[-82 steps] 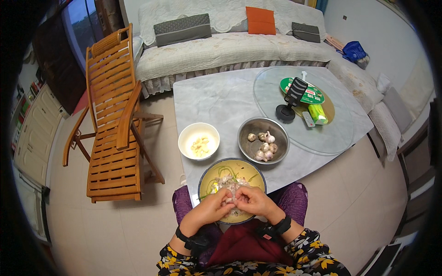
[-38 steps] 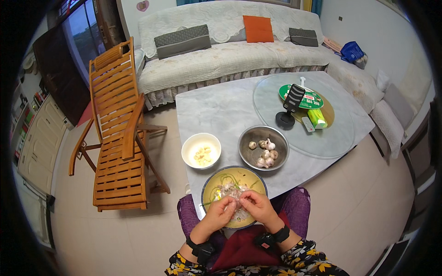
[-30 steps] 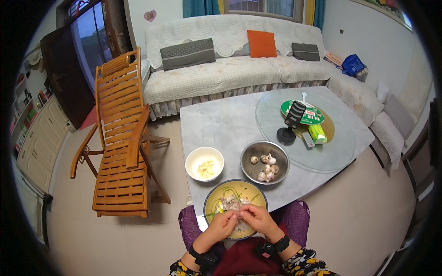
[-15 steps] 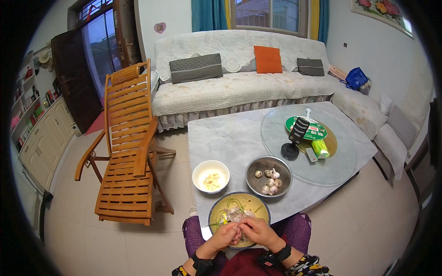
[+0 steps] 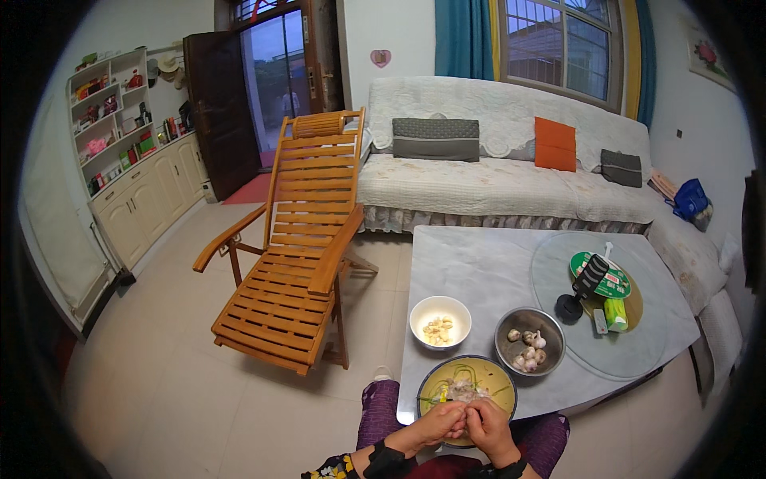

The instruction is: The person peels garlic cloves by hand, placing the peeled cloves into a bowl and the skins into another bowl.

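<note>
Both the left hand (image 5: 441, 421) and right hand (image 5: 487, 423) pinch together on a small garlic piece (image 5: 465, 409) over the yellow patterned round bowl (image 5: 479, 375) at the grey marble worktop's (image 5: 471, 263) near edge.

A yellow bowl (image 5: 467, 383) with green line markings is seen under the left hand (image 5: 444, 421) and right hand (image 5: 488, 425). A white bowl (image 5: 440, 321) holds pale yellow pieces, and a grey metal bowl (image 5: 530, 340) holds whitish bulbs. The counter (image 5: 471, 267) is pale grey and marbled. Purple trousers (image 5: 377, 411) and black wristbands (image 5: 386, 461) are worn. An orange-brown slatted chair (image 5: 294, 247), a cream patterned sofa (image 5: 495, 184), an orange cushion (image 5: 554, 144) and teal curtains (image 5: 461, 38) are visible.
</note>
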Demonstrator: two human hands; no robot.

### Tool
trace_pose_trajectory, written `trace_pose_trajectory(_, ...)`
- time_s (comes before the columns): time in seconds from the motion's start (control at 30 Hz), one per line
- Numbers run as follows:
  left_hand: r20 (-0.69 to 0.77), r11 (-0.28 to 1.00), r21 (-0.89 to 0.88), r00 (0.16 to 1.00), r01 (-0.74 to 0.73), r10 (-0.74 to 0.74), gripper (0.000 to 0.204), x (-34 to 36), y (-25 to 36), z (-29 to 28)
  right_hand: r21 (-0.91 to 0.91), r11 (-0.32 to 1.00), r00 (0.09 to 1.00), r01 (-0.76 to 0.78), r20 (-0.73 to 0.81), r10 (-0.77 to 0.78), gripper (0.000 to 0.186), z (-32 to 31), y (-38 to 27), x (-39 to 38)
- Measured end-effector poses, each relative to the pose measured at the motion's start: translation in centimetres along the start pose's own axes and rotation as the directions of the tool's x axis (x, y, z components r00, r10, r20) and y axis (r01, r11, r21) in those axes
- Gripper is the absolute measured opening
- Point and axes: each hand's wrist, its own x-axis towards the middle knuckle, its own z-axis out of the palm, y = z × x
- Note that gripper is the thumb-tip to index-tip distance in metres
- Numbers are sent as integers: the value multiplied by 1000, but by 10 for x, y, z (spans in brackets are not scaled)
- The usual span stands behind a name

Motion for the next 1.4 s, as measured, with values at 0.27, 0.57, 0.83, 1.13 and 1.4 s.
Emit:
trace_pose_trajectory(0.27, -23, 1000, 1, 1000, -11, 11, 18, -3, 7, 2, -36, 995, 996, 91, -16, -91, 4, 3, 1, -9)
trace_pose_trajectory(0.57, 52, 860, 376, 935, -344, 351, 21, 7, -16, -5, 597, 711, 906, -370, 64, 418, 12, 7, 25, -22)
trace_pose_trajectory(0.83, 42, 488, 814, 869, -316, 492, 13, -2, 29, 4, 838, 261, 788, -479, 281, 548, 10, 6, 44, -17)
trace_pose_trajectory(1.13, 129, 363, 863, 849, -350, 512, 12, -3, 26, 9, 835, 247, 780, -492, 297, 551, 13, 8, 49, -24)
trace_pose_trajectory(1.4, 180, 270, 894, 839, -357, 513, 10, -5, 32, 21, 882, 143, 793, -450, 320, 518, 11, 11, 54, -27)
